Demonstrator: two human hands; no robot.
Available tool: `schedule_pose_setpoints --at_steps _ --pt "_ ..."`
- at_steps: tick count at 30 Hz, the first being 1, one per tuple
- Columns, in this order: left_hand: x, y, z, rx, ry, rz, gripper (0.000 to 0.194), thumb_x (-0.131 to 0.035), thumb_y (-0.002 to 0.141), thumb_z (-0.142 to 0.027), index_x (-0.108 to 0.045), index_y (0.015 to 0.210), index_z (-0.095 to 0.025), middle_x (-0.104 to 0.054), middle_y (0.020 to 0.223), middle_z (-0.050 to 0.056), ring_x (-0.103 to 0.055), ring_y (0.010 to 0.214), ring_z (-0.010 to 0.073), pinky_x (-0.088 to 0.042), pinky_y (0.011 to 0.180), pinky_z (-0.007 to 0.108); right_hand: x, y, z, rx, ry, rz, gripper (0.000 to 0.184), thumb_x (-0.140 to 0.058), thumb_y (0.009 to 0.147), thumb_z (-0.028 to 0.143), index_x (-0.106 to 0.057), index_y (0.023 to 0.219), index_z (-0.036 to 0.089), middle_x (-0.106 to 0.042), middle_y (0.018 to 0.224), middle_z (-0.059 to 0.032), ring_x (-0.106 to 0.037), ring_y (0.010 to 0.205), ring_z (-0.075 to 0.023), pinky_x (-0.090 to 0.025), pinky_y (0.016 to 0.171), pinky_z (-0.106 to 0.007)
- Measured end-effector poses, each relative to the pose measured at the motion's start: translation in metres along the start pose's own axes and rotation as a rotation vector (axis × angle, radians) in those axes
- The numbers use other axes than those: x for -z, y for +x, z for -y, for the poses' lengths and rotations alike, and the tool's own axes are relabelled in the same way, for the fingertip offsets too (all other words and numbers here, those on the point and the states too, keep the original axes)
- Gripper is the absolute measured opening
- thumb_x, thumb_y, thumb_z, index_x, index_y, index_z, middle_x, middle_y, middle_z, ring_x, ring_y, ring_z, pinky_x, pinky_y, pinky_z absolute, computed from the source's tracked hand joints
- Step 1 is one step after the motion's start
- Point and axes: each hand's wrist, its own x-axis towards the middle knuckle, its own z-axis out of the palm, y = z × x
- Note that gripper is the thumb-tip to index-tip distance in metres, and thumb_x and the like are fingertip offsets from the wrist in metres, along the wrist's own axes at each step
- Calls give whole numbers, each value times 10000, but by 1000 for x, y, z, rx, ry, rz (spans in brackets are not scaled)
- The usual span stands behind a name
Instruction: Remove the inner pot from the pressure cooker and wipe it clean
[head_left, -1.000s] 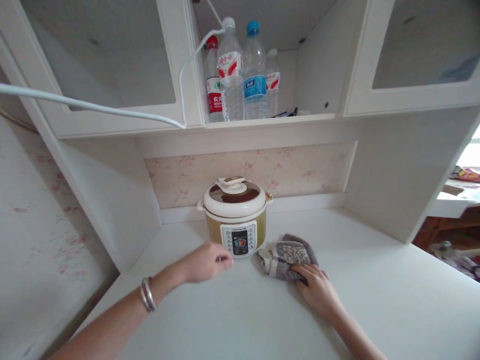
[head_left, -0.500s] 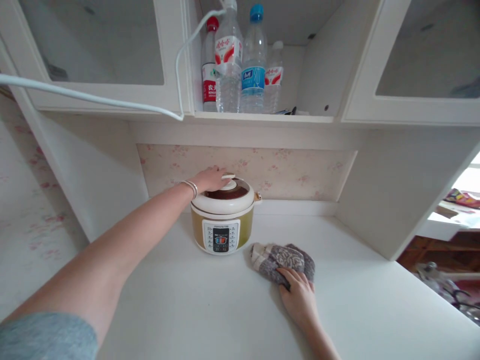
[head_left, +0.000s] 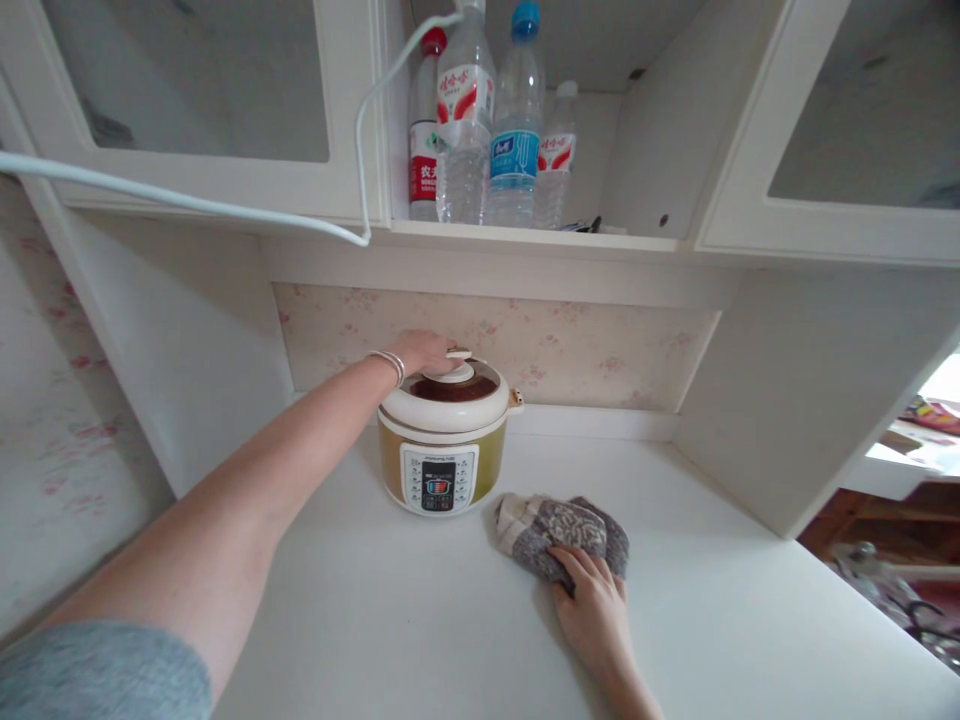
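Left hand: your left hand has its fingers curled on the handle of one cooker.
Right hand: your right hand grips one cloth, bunched on the counter, right of the cooker.
Shelf: four bottles.

1. Setting is reading as a home, likely a kitchen or dining corner; exact room is remaining unclear.
2. Landmark: electric cooker, standing on a white countertop.
3. Floral wallpaper is showing behind the cooker and also to its left.
4. White cabinets with glazed doors are hanging above the cooker.
5. Plastic drink bottles are standing in an open compartment above the cooker.
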Motion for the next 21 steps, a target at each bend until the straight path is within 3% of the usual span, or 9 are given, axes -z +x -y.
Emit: schedule_pose_setpoints --at_steps 8,14,21 --pt "-12 -3 4 8 27 -42 794 -249 804 -762 -576 1277 -214 -636 1204 170 -584 1081 357 -425 884 443 -2 0 -1 -11 -1 -1 445 -480 752 215 -646 1152 316 -624 1223 -3 -511 1136 -250 -372 938 -422" --pt "-20 -5 5 70 -50 -57 812 -272 798 -773 -563 1270 -179 -628 1217 175 -581 1099 342 -416 910 410 -1 0 1 -21 19 5 441 -477 753 216 -645 1152 301 -627 1222 -8 -503 1138 -251 -364 951 -417" --pt "-25 -8 16 -79 -79 -70 762 -232 866 -711 -521 1276 -137 -639 1181 166 -605 1057 291 -425 881 346 -3 0 -1 -16 23 -2 435 -474 757 221 -647 1148 300 -629 1219 -4 -508 1135 -252 -367 950 -420"
